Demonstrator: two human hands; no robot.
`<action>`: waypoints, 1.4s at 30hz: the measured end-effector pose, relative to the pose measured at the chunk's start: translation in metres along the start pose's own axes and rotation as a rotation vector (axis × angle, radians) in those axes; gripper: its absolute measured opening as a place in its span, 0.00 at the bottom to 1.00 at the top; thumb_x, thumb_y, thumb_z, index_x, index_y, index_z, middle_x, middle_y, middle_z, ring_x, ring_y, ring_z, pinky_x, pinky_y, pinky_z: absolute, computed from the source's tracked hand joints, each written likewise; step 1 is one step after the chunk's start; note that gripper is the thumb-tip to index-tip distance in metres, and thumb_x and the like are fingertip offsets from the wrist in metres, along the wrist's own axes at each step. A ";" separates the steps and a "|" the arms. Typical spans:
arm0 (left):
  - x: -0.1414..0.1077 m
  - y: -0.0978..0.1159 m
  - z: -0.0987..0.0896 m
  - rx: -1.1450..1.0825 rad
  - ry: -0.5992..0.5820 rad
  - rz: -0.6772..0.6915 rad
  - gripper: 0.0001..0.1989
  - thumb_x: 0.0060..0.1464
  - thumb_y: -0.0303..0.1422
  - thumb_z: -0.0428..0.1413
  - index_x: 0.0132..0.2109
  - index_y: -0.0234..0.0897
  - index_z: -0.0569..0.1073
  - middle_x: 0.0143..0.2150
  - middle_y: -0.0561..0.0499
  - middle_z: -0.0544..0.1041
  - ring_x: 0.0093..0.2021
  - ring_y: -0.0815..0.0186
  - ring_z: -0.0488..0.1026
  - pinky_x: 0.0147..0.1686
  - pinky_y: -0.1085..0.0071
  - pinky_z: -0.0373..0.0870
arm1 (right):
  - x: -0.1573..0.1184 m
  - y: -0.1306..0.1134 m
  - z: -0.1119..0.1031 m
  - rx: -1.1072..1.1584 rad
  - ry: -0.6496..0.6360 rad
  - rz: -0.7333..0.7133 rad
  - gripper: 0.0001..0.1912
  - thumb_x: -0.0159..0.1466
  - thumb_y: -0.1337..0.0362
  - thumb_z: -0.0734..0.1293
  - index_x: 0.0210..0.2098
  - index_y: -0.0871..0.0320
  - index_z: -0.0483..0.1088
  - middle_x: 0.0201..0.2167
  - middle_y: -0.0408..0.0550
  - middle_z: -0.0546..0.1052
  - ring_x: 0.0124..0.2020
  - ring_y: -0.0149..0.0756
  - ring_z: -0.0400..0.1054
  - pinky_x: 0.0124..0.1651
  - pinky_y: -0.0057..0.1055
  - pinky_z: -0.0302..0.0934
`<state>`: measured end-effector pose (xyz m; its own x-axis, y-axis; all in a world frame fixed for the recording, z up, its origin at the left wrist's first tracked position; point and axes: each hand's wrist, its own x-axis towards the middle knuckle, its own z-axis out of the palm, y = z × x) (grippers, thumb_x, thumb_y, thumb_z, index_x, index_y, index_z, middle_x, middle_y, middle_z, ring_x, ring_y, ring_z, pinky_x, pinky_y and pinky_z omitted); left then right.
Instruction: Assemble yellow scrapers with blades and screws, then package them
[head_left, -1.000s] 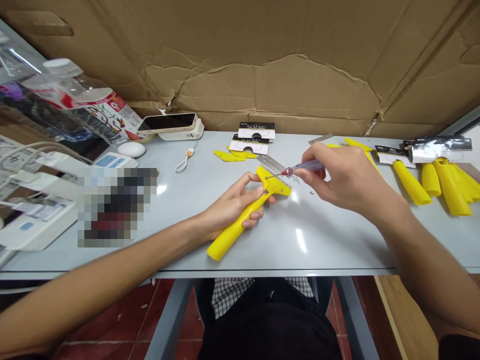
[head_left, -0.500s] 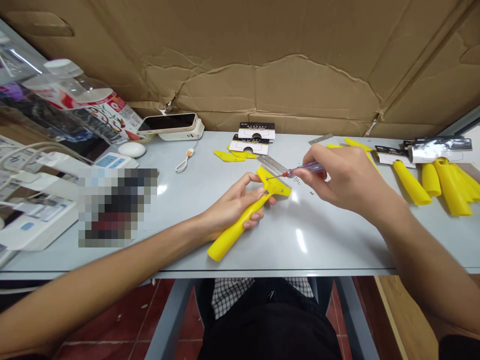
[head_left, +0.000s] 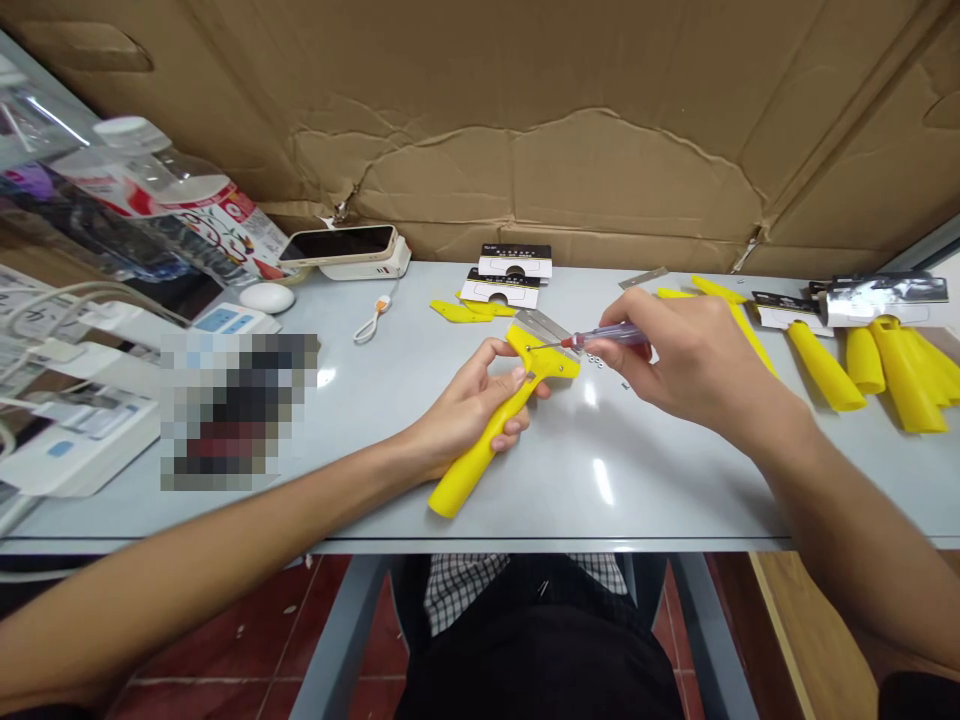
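A yellow scraper is tilted over the table, its handle pointing down to the left. My left hand is closed around its neck, thumb on top. Two screws show in the scraper's wide head, and a metal blade lies along the far side. My right hand grips a screwdriver by its clear purple handle. The screwdriver's thin tip meets the left screw of the head. Several small nuts lie on the table beyond the scraper, partly behind the screwdriver.
Black-and-white cards and flat yellow pieces lie at the back. More yellow handles are at the right. On the left are a phone, a white mouse, power strips and bottles. Cardboard stands behind.
The scraper has turned slightly in my left hand, its handle end shifting right and its head a little left. The screwdriver's tip has followed the left screw.
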<state>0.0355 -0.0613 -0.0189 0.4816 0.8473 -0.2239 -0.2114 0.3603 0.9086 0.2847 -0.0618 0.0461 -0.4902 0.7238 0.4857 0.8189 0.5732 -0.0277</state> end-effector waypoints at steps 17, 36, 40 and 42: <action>0.002 -0.006 0.003 0.047 0.063 0.146 0.16 0.69 0.39 0.60 0.51 0.47 0.57 0.42 0.52 0.80 0.21 0.75 0.68 0.16 0.78 0.63 | -0.001 -0.015 0.001 -0.023 0.026 0.000 0.12 0.75 0.57 0.62 0.45 0.56 0.74 0.27 0.47 0.82 0.24 0.38 0.70 0.30 0.34 0.49; 0.002 -0.002 0.002 0.090 0.005 0.097 0.16 0.68 0.39 0.62 0.51 0.46 0.61 0.42 0.52 0.81 0.20 0.74 0.69 0.16 0.77 0.65 | 0.002 -0.002 -0.011 0.242 -0.379 -0.068 0.18 0.70 0.68 0.63 0.54 0.55 0.79 0.40 0.49 0.85 0.35 0.39 0.76 0.38 0.34 0.57; 0.006 0.003 -0.005 0.028 0.020 0.031 0.15 0.69 0.38 0.60 0.56 0.42 0.65 0.46 0.45 0.83 0.21 0.73 0.72 0.16 0.76 0.67 | 0.008 0.018 -0.012 0.292 -0.275 0.028 0.15 0.69 0.65 0.65 0.52 0.54 0.79 0.32 0.44 0.83 0.30 0.37 0.72 0.37 0.34 0.57; 0.009 0.005 -0.008 -0.019 0.024 0.016 0.12 0.70 0.36 0.59 0.55 0.38 0.68 0.49 0.41 0.84 0.23 0.71 0.75 0.18 0.75 0.71 | 0.010 0.030 -0.007 0.251 -0.215 0.099 0.13 0.69 0.63 0.65 0.51 0.54 0.78 0.31 0.44 0.83 0.27 0.36 0.69 0.37 0.34 0.56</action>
<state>0.0314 -0.0492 -0.0196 0.4570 0.8624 -0.2177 -0.2354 0.3533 0.9054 0.3067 -0.0397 0.0561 -0.4857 0.8294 0.2758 0.7798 0.5538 -0.2920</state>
